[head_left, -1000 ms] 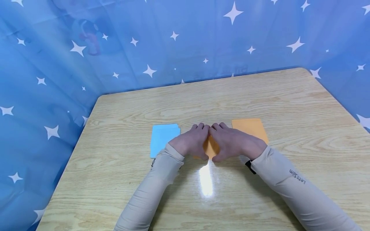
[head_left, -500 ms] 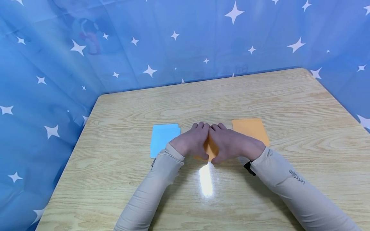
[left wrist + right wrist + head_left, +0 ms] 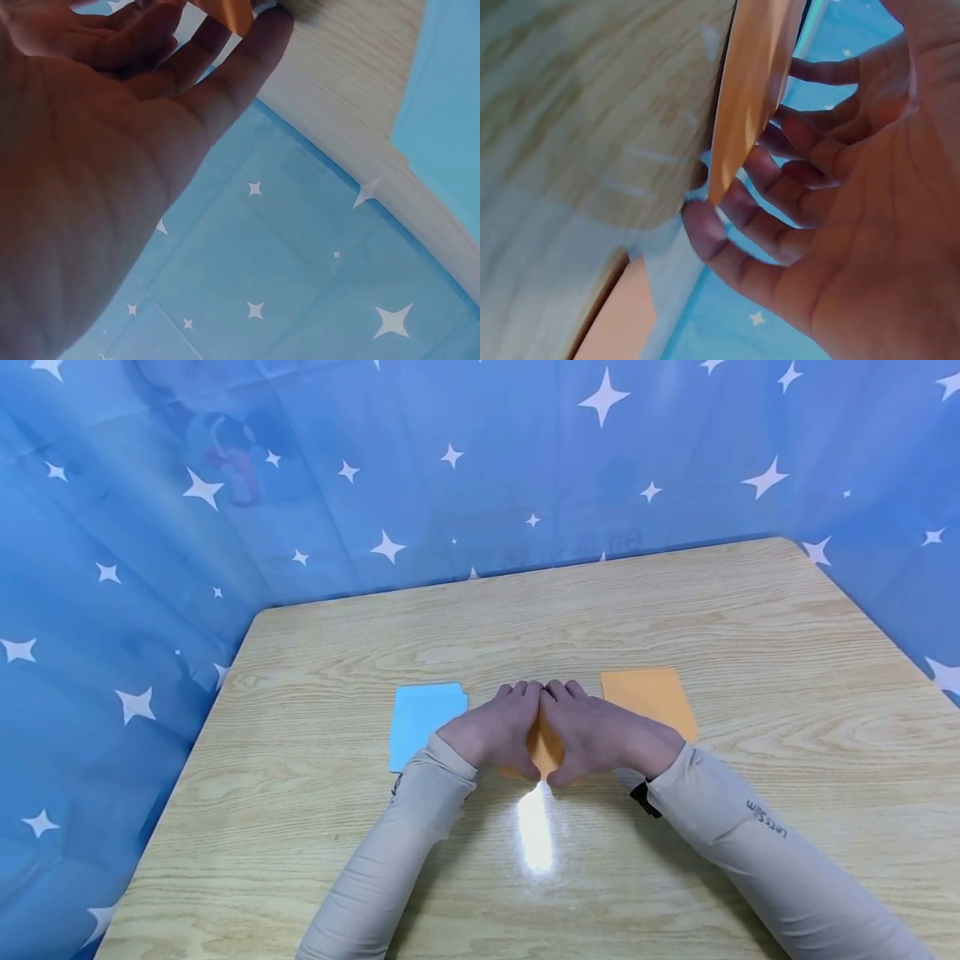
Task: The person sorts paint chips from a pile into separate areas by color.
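Both hands meet mid-table over an orange paper square (image 3: pixel 545 753), fingertips together at its far edge and thumbs by its near edge. My left hand (image 3: pixel 508 728) covers its left part and my right hand (image 3: pixel 598 732) its right part. Each hand arches round it with bent fingers. In the right wrist view, the orange paper (image 3: pixel 751 90) shows as a narrow slanted strip, right at the fingertips (image 3: pixel 705 229) of the right hand. Only a corner of the orange paper (image 3: pixel 231 10) appears in the left wrist view, between the left fingers. Much of it is hidden under the hands.
Left of the hands lie light blue paper squares (image 3: pixel 423 722), slightly offset from each other. More orange paper (image 3: pixel 649 697) lies just right, partly behind the right wrist. The wooden table (image 3: pixel 300 793) ends at a blue star-patterned curtain (image 3: pixel 450 493) behind and at the sides.
The right hand and forearm have shifted very slightly left, with its thumb a touch nearer the left thumb. The left hand and the papers stay in place.
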Available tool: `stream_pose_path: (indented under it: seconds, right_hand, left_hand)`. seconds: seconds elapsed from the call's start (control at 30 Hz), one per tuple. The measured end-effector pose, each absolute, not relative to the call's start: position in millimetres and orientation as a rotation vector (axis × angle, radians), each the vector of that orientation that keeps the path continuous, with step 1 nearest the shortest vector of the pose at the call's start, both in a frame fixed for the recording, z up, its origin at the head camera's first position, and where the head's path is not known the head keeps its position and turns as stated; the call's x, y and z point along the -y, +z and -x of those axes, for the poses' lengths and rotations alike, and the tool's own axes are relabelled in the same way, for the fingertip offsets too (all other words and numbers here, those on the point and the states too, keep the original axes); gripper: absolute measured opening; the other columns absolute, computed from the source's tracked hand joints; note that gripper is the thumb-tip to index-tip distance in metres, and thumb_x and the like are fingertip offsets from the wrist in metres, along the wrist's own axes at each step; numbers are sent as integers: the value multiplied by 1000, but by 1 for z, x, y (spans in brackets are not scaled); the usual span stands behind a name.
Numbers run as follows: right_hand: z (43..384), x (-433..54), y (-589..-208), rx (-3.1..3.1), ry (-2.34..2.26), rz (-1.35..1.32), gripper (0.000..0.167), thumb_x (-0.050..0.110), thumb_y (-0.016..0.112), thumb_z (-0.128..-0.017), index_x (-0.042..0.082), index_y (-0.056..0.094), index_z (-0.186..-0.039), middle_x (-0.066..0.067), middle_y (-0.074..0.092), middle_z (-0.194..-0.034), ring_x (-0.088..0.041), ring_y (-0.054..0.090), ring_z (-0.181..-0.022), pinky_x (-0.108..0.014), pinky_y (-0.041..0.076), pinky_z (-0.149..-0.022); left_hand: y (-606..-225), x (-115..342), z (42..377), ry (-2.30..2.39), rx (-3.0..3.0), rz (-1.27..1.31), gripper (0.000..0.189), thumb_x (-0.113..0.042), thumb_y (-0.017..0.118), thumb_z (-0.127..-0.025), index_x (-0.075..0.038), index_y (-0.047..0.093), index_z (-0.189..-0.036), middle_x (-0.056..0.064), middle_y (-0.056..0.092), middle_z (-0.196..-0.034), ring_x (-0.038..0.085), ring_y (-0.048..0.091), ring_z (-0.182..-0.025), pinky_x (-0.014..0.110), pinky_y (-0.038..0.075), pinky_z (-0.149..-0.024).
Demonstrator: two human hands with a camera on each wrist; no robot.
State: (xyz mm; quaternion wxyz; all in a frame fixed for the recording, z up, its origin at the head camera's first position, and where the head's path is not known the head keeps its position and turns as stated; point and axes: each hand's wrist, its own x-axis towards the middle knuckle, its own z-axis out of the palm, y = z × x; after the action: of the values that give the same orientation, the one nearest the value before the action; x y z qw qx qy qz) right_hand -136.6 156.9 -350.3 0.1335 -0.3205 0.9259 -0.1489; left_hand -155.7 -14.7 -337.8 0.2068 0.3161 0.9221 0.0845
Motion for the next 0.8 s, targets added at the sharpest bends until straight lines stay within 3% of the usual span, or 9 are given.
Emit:
stream_pose_path:
  seconds: [0.23, 0.5, 0.63, 0.8]
  right_hand:
    - [137, -156, -350, -2676, -485, 925, 104, 36, 91, -69, -10, 39, -146, -17, 47, -131, -34, 42, -118, -45, 47, -99]
    - [139, -159, -349, -2719, -448, 955, 96, 38, 88, -70, -8, 44, -143, -16, 51, -129, -34, 45, -115, -44, 48, -94]
    - [143, -161, -344, -2763, -458, 987, 92, 39, 87, -74, -7, 46, -143, -19, 50, -138, -37, 44, -124, -46, 49, -99]
    - [147, -167, -330, -2780, -602, 958, 75, 37, 86, -77, 1, 56, -135, -19, 45, -149, -39, 41, -133, -51, 48, -102]
  left_hand:
    - [-336, 14, 156, 206, -2596, -895, 92, -26, 91, -74, -3, 37, -146, 8, 50, -132, 26, 45, -115, 29, 47, -99]
    - [-335, 15, 154, 205, -2606, -876, 104, -33, 93, -70, -7, 34, -152, 6, 47, -135, 24, 44, -120, 29, 48, -98]
    - [-330, 23, 157, 242, -2612, -914, 99, -36, 89, -76, -6, 33, -153, 8, 46, -140, 25, 43, -124, 32, 48, -100]
    - [-312, 35, 161, 321, -2650, -971, 80, -37, 85, -80, -5, 48, -143, 10, 46, -142, 27, 40, -130, 34, 50, -98]
